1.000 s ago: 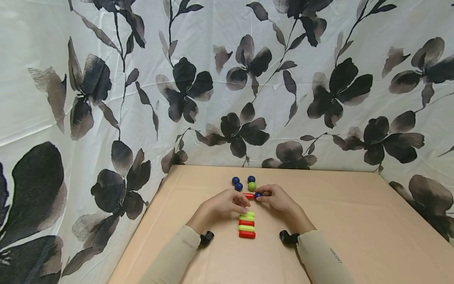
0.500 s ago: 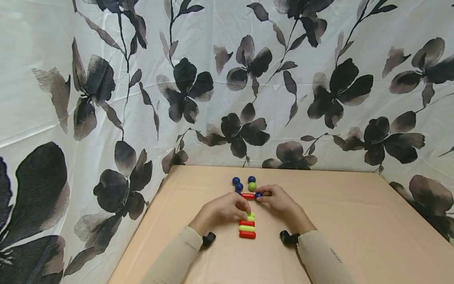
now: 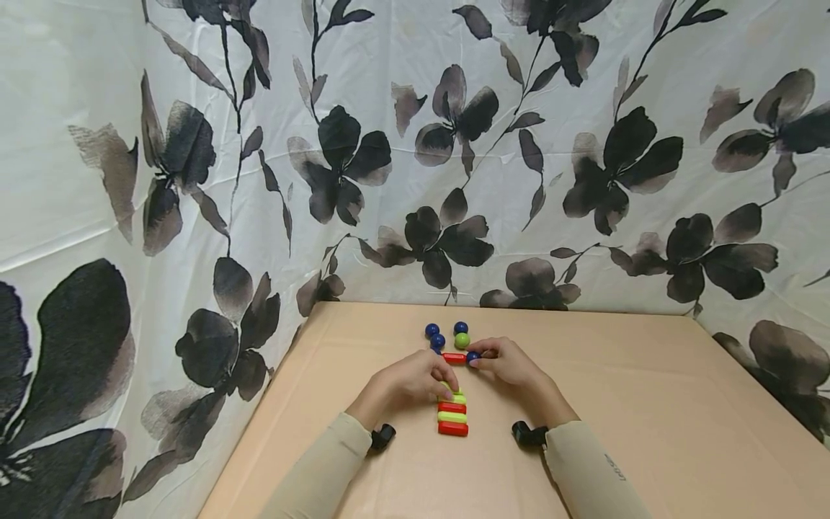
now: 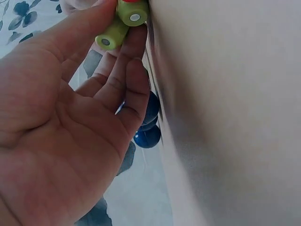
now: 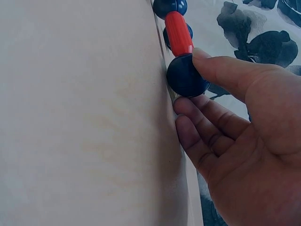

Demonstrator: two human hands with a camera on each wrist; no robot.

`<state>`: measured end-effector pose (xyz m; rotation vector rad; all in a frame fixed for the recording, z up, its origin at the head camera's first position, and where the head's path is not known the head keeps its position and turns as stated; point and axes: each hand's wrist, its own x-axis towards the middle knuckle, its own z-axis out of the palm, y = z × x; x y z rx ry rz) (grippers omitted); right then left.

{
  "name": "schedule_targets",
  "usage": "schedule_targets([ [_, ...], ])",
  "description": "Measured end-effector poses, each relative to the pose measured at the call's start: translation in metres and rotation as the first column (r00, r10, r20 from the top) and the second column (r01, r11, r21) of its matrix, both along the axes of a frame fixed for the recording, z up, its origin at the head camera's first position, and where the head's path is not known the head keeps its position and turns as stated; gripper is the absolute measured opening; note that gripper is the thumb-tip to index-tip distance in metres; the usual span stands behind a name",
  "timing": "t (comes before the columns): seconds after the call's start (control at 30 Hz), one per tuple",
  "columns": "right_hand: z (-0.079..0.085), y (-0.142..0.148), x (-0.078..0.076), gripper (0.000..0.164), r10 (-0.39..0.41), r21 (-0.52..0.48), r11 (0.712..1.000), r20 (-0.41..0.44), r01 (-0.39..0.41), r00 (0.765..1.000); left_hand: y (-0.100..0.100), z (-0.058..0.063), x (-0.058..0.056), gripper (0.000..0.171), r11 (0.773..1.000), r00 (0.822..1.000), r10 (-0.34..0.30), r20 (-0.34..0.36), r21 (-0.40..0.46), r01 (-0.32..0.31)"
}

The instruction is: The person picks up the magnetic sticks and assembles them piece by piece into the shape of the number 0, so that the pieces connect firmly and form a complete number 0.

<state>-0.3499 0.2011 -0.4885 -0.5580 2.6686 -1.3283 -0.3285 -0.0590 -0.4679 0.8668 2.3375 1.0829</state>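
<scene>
In the head view my left hand (image 3: 411, 378) is at the far end of a row of short rods. Its thumb and fingers pinch a yellow-green rod (image 4: 110, 39), whose round metal end shows in the left wrist view. Another yellow-green rod (image 4: 133, 14) lies right beside it. My right hand (image 3: 512, 362) pinches a dark blue ball (image 5: 186, 76) between thumb and fingers. A red rod (image 5: 179, 34) runs from that ball to a second blue ball (image 5: 170, 6) at its other end. In the head view this red rod (image 3: 454, 358) lies crosswise beyond the row.
Toward me the row continues with a red rod (image 3: 452, 408), a yellow-green rod (image 3: 452, 417) and another red rod (image 3: 452, 428). Beyond the hands sit a green ball (image 3: 462, 341) and several blue balls (image 3: 432, 330). A floral cloth (image 3: 415, 158) hangs behind the table (image 3: 622, 389).
My left hand has drawn back slightly from the crosswise red rod and now pinches a yellow-green rod at the row's far end. My right hand stays on its blue ball.
</scene>
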Motion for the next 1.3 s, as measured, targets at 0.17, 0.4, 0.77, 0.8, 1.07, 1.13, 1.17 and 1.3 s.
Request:
schedule_targets([
  [0.17,-0.001,-0.001,0.001,0.028,0.001,-0.004,1.000,0.002,-0.001,1.000,-0.001,-0.002,-0.001,0.005,1.000,0.999,0.021,-0.027,0.018,-0.021],
  [0.4,-0.002,0.001,0.000,0.029,0.023,0.005,1.000,-0.027,-0.022,0.999,-0.002,-0.004,-0.005,0.004,0.995,0.999,0.036,-0.029,0.099,-0.033],
  [0.77,-0.002,0.002,-0.001,0.030,0.040,0.015,0.999,-0.050,-0.040,0.998,-0.001,-0.001,-0.007,0.008,0.981,0.999,0.036,-0.030,0.192,-0.030],
  [0.8,-0.002,0.002,-0.001,0.030,0.042,0.013,0.999,-0.050,-0.042,0.998,-0.001,-0.001,-0.007,0.010,0.980,0.999,0.032,-0.023,0.196,-0.026],
  [1.07,-0.002,0.001,-0.001,0.028,0.026,0.014,1.000,-0.041,-0.025,0.999,-0.006,0.001,-0.010,0.025,0.972,1.000,-0.002,0.027,0.233,-0.004],
  [1.13,-0.002,0.001,-0.002,0.028,0.021,0.011,1.000,-0.036,-0.020,0.999,-0.010,0.002,-0.012,0.024,0.977,1.000,0.008,0.006,0.213,-0.010],
  [1.17,-0.003,0.001,-0.002,0.028,0.020,0.011,1.000,-0.035,-0.019,0.999,-0.012,0.002,-0.012,0.024,0.979,1.000,0.013,0.002,0.201,-0.013],
  [1.3,-0.003,0.002,-0.003,0.029,0.013,0.012,1.000,-0.029,-0.013,0.999,-0.019,0.001,-0.014,0.024,0.986,0.999,0.020,0.050,0.167,-0.028],
])
